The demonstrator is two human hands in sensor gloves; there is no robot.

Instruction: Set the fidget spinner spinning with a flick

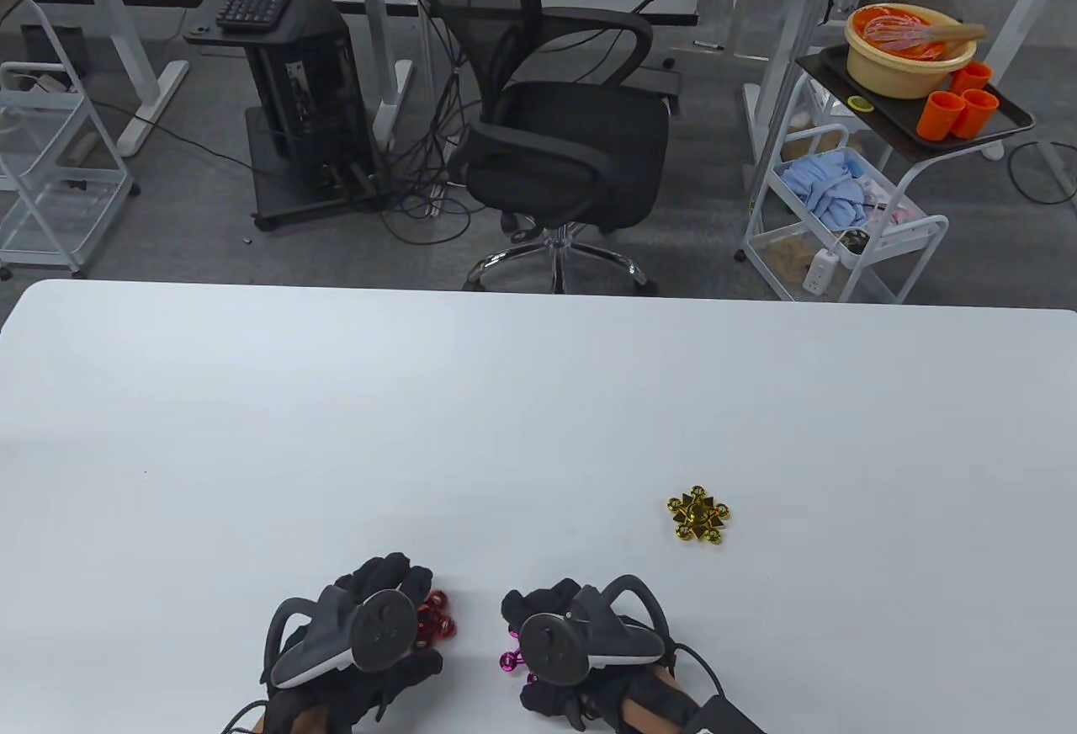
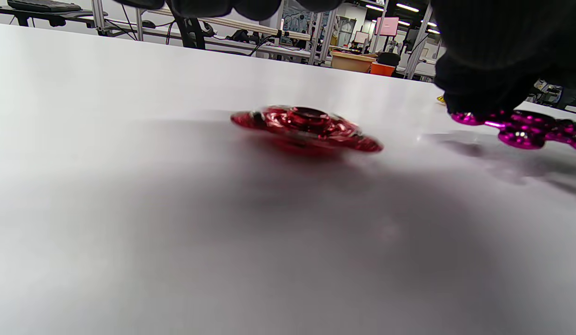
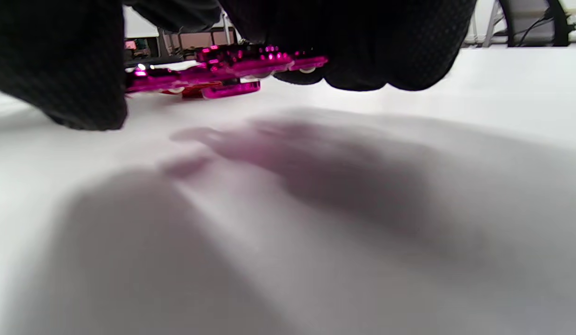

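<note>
Both gloved hands sit at the table's (image 1: 538, 364) near edge. Under the left hand (image 1: 362, 641) lies the red spinner (image 2: 306, 128), blurred as if turning, no finger visibly on it; how far those fingers are spread I cannot tell. Fingers of the right hand (image 1: 580, 641) rest on the magenta spinner (image 3: 223, 72). Toward the right edge, a gold spinner (image 1: 698, 514) lies untouched. I judge the task partly done.
</note>
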